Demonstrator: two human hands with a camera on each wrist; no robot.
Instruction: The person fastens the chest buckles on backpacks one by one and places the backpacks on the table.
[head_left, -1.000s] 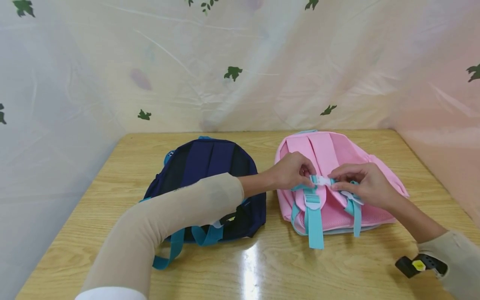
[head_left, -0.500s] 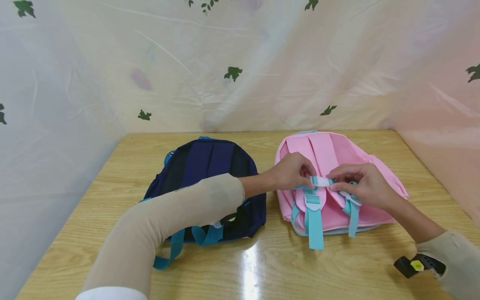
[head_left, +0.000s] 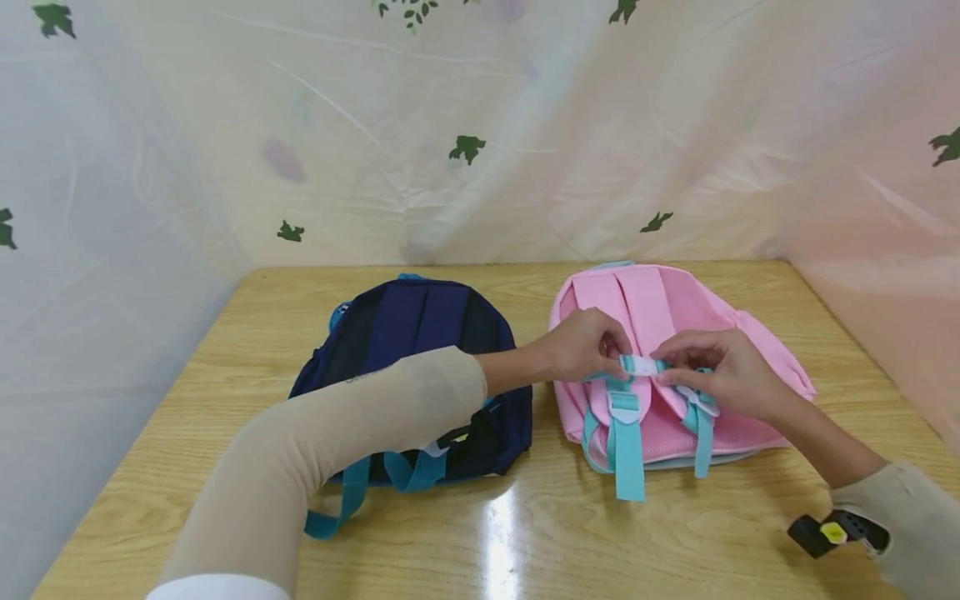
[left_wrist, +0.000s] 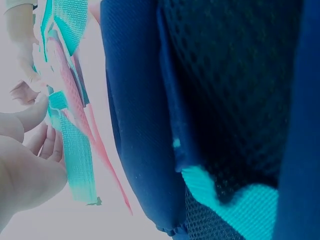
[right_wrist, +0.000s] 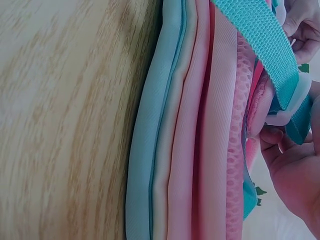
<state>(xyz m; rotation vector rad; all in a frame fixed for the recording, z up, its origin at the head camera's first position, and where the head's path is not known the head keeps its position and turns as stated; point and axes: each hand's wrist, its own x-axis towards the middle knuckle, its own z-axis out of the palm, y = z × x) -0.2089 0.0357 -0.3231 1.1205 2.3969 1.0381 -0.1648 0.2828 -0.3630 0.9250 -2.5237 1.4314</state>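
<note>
A pink backpack [head_left: 682, 308] with turquoise straps lies with its strap side up at the right of the table. Across its shoulder straps runs a white chest-strap buckle [head_left: 643, 367] on turquoise webbing. My left hand [head_left: 581, 343] pinches the buckle's left end, thumb against fingers. At its right end my right hand [head_left: 731, 367] pinches the other side. The two halves look together, but whether they are latched I cannot tell. In the right wrist view, a white strap adjuster [right_wrist: 295, 102] hangs beside my right hand [right_wrist: 300, 172]. The fingers partly hide the buckle.
A navy backpack [head_left: 420, 317] lies left of the pink one, beneath my left forearm. Its blue strap [head_left: 348, 500] trails onto the wooden table [head_left: 585, 550]. A curtain with leaf shapes [head_left: 467, 148] stands behind the table.
My right hand has shifted slightly left, and the white buckle shows shorter between my hands. The right-hand turquoise strap end has swung a little left. The backpacks stay in place.
</note>
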